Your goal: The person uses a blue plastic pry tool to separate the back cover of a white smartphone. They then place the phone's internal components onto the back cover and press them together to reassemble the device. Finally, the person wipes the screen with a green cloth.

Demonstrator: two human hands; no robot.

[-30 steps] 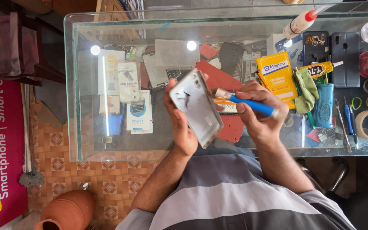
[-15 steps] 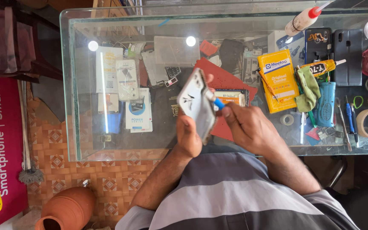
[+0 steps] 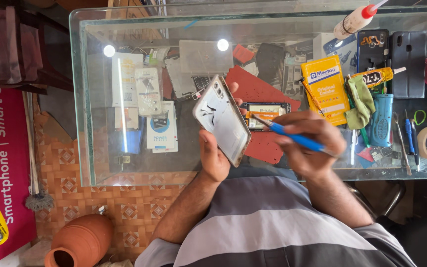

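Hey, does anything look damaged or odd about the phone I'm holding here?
Yes. The phone in your left hand has dark streaky marks on its pale back, near the upper end. Whether they are cracks, glue or smears cannot be told.

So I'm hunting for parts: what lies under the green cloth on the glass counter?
The crumpled green cloth drapes over the top of a blue cylindrical tool and the edge of a yellow cardboard box. Whatever else it covers is hidden.

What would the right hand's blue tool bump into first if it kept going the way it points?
Most likely the phone held up in the left hand. The right hand aims the blue tool at its edge, though depth is unclear.
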